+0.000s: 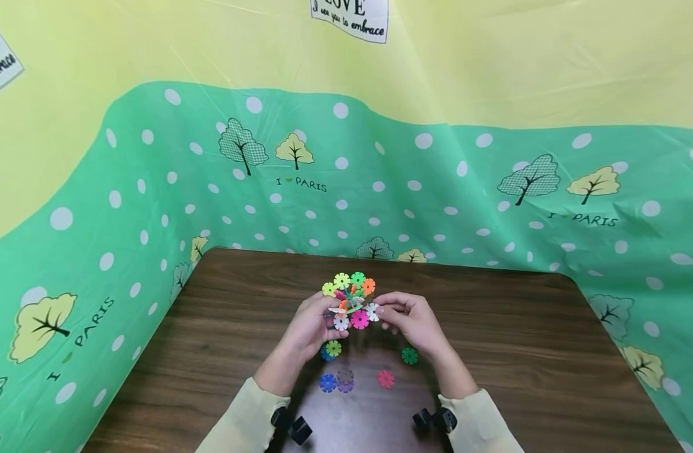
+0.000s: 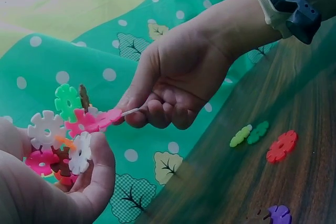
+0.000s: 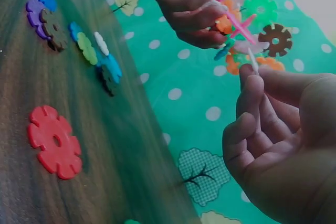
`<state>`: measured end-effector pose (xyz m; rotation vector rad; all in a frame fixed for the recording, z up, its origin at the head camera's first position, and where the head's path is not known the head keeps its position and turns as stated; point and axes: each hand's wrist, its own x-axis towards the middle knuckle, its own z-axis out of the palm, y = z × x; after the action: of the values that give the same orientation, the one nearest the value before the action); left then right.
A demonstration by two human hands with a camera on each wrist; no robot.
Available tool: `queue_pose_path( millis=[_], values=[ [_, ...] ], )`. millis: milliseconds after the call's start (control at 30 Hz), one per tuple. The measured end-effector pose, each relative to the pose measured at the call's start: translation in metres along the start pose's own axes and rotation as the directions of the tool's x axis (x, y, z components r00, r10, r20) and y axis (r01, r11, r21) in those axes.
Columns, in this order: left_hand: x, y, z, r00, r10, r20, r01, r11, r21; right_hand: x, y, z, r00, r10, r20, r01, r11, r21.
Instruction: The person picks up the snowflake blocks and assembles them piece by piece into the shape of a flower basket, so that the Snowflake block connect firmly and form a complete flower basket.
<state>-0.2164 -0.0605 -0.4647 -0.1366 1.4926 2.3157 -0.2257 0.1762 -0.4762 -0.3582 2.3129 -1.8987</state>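
Observation:
My left hand [image 1: 308,328] holds a cluster of interlocked, notched plastic snowflake discs [image 1: 360,319] above the table, in pink, white, green, orange and other colours. Between thumb and fingers, my right hand [image 1: 413,319] pinches a white snowflake disc [image 1: 373,312] at the cluster's right side. The right wrist view shows this white disc [image 3: 253,60] edge-on, against or very close to the cluster; whether its notch is engaged I cannot tell. Part of the cluster is hidden behind the left fingers.
On the brown wooden table [image 1: 239,314] below the hands lie a green disc [image 1: 409,355], a red disc [image 1: 386,379], a blue disc [image 1: 327,382], overlapping purple and brown discs [image 1: 345,381], and a yellow-green disc [image 1: 334,348] over a blue one. A patterned cloth [image 1: 341,207] hangs behind the table.

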Motion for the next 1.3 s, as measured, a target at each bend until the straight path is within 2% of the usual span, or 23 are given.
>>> queue_pose_path(
  millis=[433, 633, 733, 1033, 1300],
  values=[
    [-0.001, 0.000, 0.001, 1.000, 0.006, 0.019, -0.007, 0.999, 0.047, 0.001, 0.003, 0.018, 0.989, 0.059, -0.138, -0.039, 0.989, 0.140],
    [0.003, -0.001, -0.003, 1.000, 0.003, -0.002, -0.003, 0.998, 0.067, 0.001, 0.004, 0.024, 0.989, 0.065, -0.134, -0.044, 0.987, 0.153],
    [0.003, -0.002, -0.003, 1.000, 0.003, 0.015, -0.004, 0.997, 0.080, -0.001, 0.003, 0.026, 0.988, 0.061, -0.140, -0.038, 0.987, 0.159],
    [0.001, 0.000, -0.002, 1.000, -0.009, 0.017, 0.008, 0.999, 0.046, -0.001, -0.001, 0.022, 0.970, 0.096, -0.224, -0.054, 0.980, 0.189],
    [0.001, -0.002, 0.000, 0.999, -0.018, 0.027, 0.016, 0.998, 0.060, 0.000, 0.003, 0.025, 0.963, 0.119, -0.242, -0.069, 0.976, 0.207]
  ],
)
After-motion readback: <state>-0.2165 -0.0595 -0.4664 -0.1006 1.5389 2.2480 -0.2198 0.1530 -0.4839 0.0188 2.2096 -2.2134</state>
